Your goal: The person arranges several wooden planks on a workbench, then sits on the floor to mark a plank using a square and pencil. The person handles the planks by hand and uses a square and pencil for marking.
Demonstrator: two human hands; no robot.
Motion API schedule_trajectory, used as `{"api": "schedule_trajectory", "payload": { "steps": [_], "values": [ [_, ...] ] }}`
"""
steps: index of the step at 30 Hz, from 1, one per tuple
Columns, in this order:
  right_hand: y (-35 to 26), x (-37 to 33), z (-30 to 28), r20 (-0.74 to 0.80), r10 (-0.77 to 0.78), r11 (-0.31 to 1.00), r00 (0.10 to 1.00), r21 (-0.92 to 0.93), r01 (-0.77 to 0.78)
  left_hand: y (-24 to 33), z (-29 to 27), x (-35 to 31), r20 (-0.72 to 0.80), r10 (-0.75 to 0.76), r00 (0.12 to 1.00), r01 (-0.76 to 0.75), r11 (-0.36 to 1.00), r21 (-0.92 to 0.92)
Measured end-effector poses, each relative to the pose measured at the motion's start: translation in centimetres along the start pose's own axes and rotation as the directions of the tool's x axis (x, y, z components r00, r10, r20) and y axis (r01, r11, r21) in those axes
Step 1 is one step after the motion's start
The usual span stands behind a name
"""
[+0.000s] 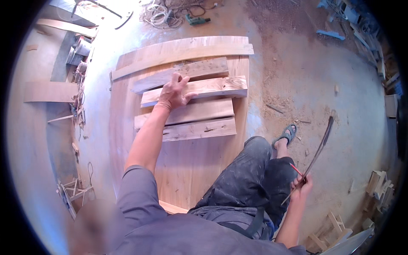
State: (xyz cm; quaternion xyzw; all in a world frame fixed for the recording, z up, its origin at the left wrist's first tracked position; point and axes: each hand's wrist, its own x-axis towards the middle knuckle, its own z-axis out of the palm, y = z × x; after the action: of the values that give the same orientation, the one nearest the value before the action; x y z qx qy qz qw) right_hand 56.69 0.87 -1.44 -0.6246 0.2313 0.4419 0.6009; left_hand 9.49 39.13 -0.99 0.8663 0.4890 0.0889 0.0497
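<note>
My left hand (174, 92) reaches over a squared wooden beam (221, 86), its fingers on the far side and the thumb on the near side. The beam lies among several other timber pieces, side by side on a wide wooden panel (182, 157). A greyish plank (199, 68) lies just beyond it, and a beam with dark cracks (204, 129) is nearest me. Out to the right, my right hand (301, 185) is closed around a red pencil (296, 169) and a long, thin dark strip (321, 144). The strip sticks out on both sides of the hand.
A green power drill (197, 20) and coiled pale cable (159, 15) lie on the floor beyond the panel. Wood shavings (280, 110) litter the floor at right. Timber offcuts (378, 187) line the right side. A curved board (187, 54) lies along the panel's far edge.
</note>
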Motion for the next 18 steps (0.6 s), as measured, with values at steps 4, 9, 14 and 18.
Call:
{"api": "schedule_trajectory", "payload": {
  "steps": [4, 9, 14, 18],
  "values": [
    [0.4, -0.7, -4.2, -0.029, -0.052, 0.998, 0.998, -0.024, 0.051, -1.1, -0.2, 0.6, -0.045, 0.17, 0.984, -0.164, 0.98, 0.109],
    [0.9, -2.3, -7.2, -0.115, -0.055, 0.998, 0.992, -0.004, 0.055, 0.9, -3.1, -0.6, -0.048, 0.174, 0.984, -0.165, 0.975, 0.151],
    [1.6, -3.1, -7.1, -0.046, -0.032, 0.998, 0.998, 0.047, 0.034, 2.6, -7.2, -4.8, -0.181, 0.188, 0.965, -0.145, 0.963, 0.226],
    [2.4, -3.6, -4.6, 0.06, -0.012, 0.999, 0.998, 0.038, 0.01, 6.3, -6.0, -11.8, -0.29, 0.03, 0.957, 0.045, 0.967, 0.249]
  ]
}}
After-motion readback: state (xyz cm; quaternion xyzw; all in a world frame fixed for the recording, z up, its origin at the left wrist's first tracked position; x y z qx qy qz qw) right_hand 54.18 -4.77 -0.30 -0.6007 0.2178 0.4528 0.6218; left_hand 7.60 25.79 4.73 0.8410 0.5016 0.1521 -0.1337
